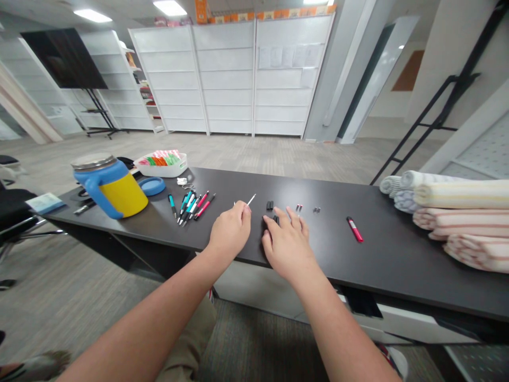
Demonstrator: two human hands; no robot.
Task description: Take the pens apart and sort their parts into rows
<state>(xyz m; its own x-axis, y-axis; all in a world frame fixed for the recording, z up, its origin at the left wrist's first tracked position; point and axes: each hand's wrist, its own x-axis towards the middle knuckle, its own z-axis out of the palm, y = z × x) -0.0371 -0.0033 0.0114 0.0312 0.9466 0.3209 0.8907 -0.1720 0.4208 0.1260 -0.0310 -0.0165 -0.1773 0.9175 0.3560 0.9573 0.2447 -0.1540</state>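
My left hand (233, 228) is closed in a pinch around a thin pen refill (252, 199), whose pale tip points up and away to the right. My right hand (289, 240) is spread low over the dark desk, fingers apart, with a small black piece (275, 218) at its fingertips. Just beyond it lie small black pen parts (270, 205). Tiny metal-and-red pieces (299, 207) and small silver bits (317, 210) rest further right. A red pen barrel (354, 229) with a black end lies apart on the right. Several teal, black and red pens (193, 207) are bunched left of my hands.
A blue-and-yellow mug (115, 185) with a metal lid stands at the left, beside a blue round lid (152, 185). Behind is a white basket (163, 170) of colourful packets. White earphones (183, 182) lie near it. Rolled towels (469, 212) are stacked on the right end.
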